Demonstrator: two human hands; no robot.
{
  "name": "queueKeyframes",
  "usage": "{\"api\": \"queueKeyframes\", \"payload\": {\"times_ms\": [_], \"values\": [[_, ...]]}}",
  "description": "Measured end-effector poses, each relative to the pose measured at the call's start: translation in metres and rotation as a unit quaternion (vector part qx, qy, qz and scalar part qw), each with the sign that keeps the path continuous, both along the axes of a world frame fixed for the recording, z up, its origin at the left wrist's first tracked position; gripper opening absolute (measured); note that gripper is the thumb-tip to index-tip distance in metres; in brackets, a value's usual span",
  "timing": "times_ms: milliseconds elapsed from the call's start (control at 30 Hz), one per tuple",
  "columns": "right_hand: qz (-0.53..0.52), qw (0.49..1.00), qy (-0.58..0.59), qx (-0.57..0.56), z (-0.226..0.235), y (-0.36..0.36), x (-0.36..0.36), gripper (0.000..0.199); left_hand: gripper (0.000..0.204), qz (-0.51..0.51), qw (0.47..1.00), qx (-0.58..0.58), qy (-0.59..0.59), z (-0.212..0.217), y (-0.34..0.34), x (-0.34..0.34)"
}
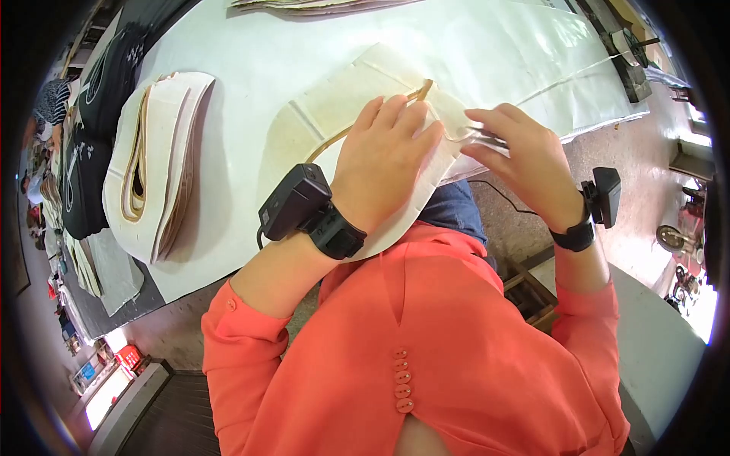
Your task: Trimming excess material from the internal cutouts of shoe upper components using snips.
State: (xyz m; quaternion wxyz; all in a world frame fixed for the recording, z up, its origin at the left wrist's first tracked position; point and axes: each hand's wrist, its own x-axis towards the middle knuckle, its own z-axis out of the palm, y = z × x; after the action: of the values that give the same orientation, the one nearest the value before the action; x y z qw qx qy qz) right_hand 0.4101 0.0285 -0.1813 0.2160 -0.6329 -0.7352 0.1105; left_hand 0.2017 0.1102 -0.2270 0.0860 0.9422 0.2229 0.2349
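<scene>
On the white-covered table lies a cream, rounded flat piece [293, 125] with pale strips across it and a narrow tan-edged band curving through its middle. My left hand [384, 156] rests flat on this piece, fingers stretched forward over the tan edge [325, 144], with nothing gripped. At the piece's right edge, my right hand [525, 156] pinches a slim, shiny metal tool [488, 137] between thumb and fingers. Its tip points left toward the piece, close to a thin light strand. The tool's exact kind is partly hidden by the fingers.
To the left stands a stack of similar cream pieces [175, 152], beside dark bundles [91, 152]. More flat pieces [327, 6] lie at the far edge. A thread spool [628, 47] is at the far right. The white table cover [243, 45] reaches round my work.
</scene>
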Motion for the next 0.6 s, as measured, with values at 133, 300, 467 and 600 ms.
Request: {"api": "queueKeyframes", "payload": {"times_ms": [133, 300, 467, 600], "values": [[-0.091, 0.979, 0.065, -0.171, 0.010, -0.008, 0.001, 0.031, 0.035, 0.010, 1.000, 0.013, 0.025, 0.001, -0.002, 0.000], [-0.091, 0.981, 0.012, -0.171, -0.004, -0.017, 0.004, 0.033, 0.035, 0.010, 0.998, 0.034, 0.044, 0.001, -0.002, 0.003], [-0.103, 0.980, -0.008, -0.171, -0.006, -0.010, -0.007, 0.032, 0.035, 0.006, 0.999, 0.035, 0.041, 0.000, -0.002, 0.003], [-0.140, 0.982, 0.041, -0.120, -0.014, -0.008, -0.010, 0.031, 0.034, -0.007, 0.999, 0.031, 0.020, -0.003, 0.000, 0.003]]}}
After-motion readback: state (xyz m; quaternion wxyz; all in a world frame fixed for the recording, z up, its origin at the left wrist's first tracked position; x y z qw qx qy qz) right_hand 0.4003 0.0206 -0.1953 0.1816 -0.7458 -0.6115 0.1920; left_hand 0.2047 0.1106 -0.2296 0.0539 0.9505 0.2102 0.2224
